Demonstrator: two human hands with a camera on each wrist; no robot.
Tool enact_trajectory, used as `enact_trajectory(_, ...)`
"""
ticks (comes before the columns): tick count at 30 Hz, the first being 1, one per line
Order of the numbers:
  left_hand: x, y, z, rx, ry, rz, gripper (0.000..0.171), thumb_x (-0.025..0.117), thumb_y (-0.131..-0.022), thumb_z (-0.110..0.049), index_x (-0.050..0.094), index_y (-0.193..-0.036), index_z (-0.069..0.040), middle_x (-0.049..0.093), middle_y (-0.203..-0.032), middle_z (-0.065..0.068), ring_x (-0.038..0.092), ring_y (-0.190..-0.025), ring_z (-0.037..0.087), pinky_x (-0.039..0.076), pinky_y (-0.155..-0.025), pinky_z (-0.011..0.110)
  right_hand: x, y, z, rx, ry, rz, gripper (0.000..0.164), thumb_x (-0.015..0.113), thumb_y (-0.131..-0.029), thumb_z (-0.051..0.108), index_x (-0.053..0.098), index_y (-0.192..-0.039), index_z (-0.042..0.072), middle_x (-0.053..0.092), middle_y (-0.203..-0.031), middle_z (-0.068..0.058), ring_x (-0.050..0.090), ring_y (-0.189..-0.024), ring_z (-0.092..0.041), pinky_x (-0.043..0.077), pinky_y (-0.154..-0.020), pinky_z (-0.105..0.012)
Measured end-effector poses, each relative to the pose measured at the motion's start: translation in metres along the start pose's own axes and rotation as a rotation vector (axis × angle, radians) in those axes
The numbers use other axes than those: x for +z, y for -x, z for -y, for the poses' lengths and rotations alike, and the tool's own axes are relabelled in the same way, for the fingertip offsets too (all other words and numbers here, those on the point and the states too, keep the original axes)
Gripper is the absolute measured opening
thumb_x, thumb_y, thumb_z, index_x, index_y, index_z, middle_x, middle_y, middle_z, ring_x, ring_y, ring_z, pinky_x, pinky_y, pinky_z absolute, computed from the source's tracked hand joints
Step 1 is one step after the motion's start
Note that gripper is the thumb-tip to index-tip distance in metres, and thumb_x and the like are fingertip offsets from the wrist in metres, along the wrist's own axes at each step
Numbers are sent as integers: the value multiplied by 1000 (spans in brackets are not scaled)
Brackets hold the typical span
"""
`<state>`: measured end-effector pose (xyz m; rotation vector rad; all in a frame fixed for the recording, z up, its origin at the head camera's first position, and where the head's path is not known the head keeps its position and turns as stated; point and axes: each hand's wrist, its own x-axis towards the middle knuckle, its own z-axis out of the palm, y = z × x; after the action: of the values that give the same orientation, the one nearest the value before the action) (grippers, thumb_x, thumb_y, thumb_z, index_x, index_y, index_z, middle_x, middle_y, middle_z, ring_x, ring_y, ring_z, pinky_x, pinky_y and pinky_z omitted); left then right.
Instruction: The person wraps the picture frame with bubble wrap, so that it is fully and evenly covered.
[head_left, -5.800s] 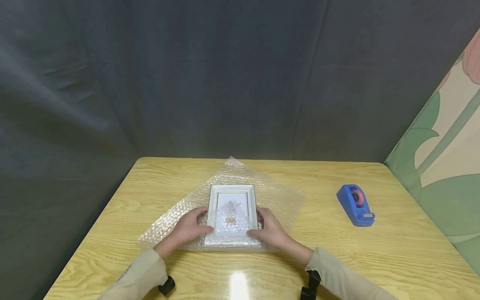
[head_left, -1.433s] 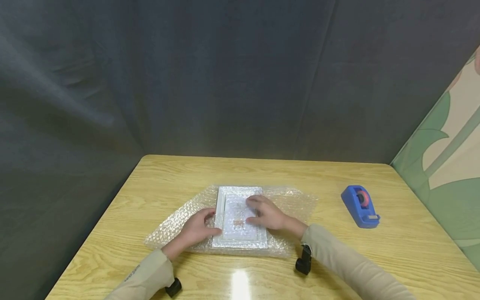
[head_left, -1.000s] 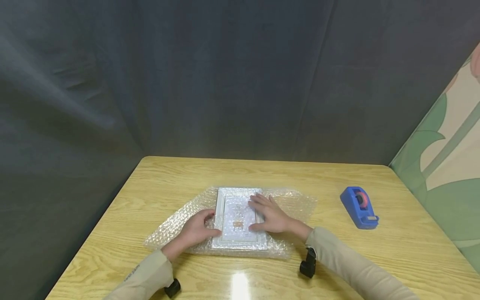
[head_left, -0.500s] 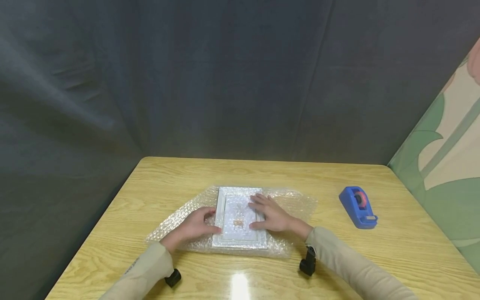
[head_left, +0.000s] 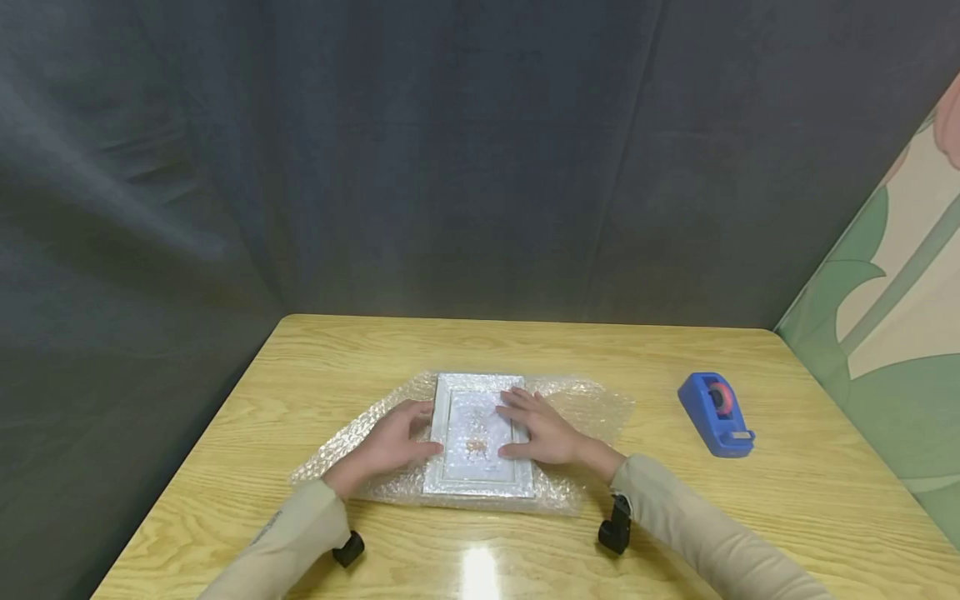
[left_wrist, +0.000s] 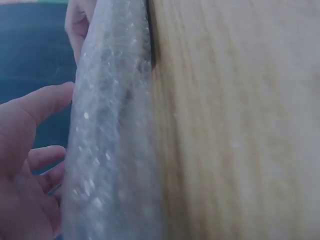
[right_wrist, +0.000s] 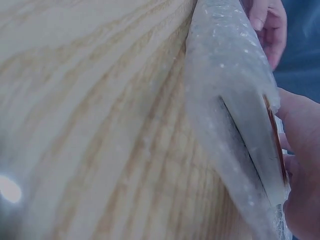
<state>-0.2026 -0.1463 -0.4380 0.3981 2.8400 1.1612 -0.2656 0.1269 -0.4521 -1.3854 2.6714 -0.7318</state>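
Observation:
A white picture frame [head_left: 441, 433] lies under a folded layer of clear bubble wrap [head_left: 577, 400], and a small print shows through it. My left hand [head_left: 390, 439] is at the frame's left side, thumb tip at the covered edge and fingers spread loosely. My right hand [head_left: 546, 433] rests on the right part of the covered frame with its fingers extended. In the left wrist view the folded front edge of the bubble wrap [left_wrist: 112, 130] runs between hand and table. In the right wrist view a frame corner [right_wrist: 255, 135] shows at the wrap's open side.
A blue tape dispenser [head_left: 716, 415] with a pinkish roll stands to the right on the wooden table [head_left: 600, 350]. A dark curtain [head_left: 480, 167] hangs behind the table. A wall with a flower pattern [head_left: 900, 333] rises at the right.
Several seconds ago the frame lay uncovered on the wrap, held by both hands; now the wrap covers it. My right hand has moved onto its top. My left hand has lately shifted slightly upward.

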Motion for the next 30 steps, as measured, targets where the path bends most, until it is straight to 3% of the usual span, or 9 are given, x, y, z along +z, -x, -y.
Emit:
enact_trajectory(5, 5, -13, -12, 107, -315, -48, 75, 76, -68, -39, 48, -128, -3, 46, -131, 15, 42, -119, 33, 40, -95, 49, -1, 0, -1, 5, 13, -3, 66, 61, -82, 42, 46, -130, -1, 30, -142, -22, 18, -134, -39, 10, -106, -60)
enact_trajectory(8, 10, -20, -20, 152, -389, -8, 76, 73, -70, -43, 47, -129, -2, 42, -135, 17, 37, -124, 34, 38, -97, 51, -1, -1, -1, 6, 24, -5, 66, 61, -82, 42, 46, -130, -1, 31, -142, -21, 18, -134, -39, 10, -105, -61)
enact_trajectory(16, 17, -33, -25, 176, -431, 152, 86, 66, -72, -55, 38, -136, -4, 31, -144, 15, 25, -133, 32, 27, -104, 52, -1, -2, 1, -8, 40, -11, 66, 61, -82, 43, 47, -129, 0, 32, -141, -22, 21, -133, -40, 12, -104, -62)
enact_trajectory(30, 20, -41, -16, 217, -440, 157, 85, 63, -74, -58, 40, -135, -3, 30, -144, 14, 24, -133, 31, 22, -108, 48, -4, -1, -3, -2, 39, -34, 65, 61, -82, 43, 48, -128, -1, 34, -140, -23, 22, -132, -40, 13, -103, -63)
